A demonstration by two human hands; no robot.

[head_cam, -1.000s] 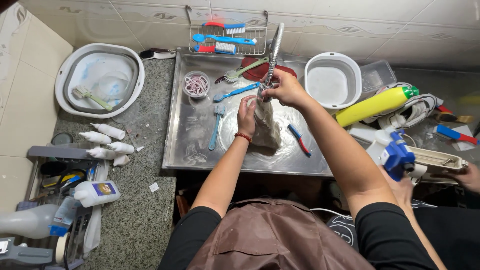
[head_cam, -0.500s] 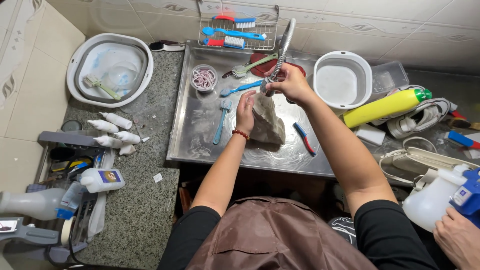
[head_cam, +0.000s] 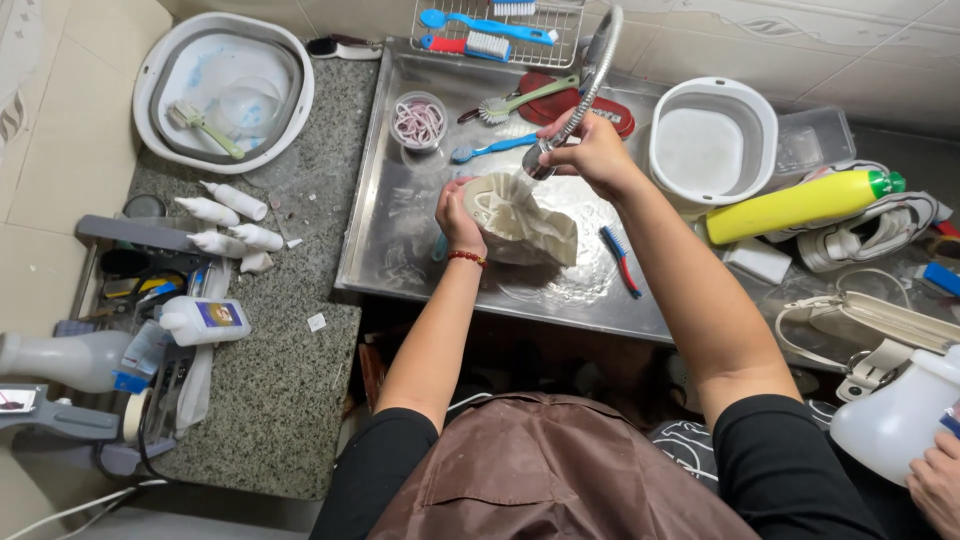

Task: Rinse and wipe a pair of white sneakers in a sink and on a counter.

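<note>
Now, counter: grey basin [head_cam: 160,75] and white bottles [head_cam: 232,220] lie left of the steel tray [head_cam: 380,230].
Left hand [head_cam: 456,215]: clenched on the cream shoe [head_cam: 520,225] in the tray.
Right hand [head_cam: 598,152]: clasps the spray hose [head_cam: 585,85], aimed into the shoe.
Far right: yellow bottle [head_cam: 795,205].

free: tray front [head_cam: 420,270] | blocked: brushes [head_cam: 485,150], basin [head_cam: 712,145]
</note>
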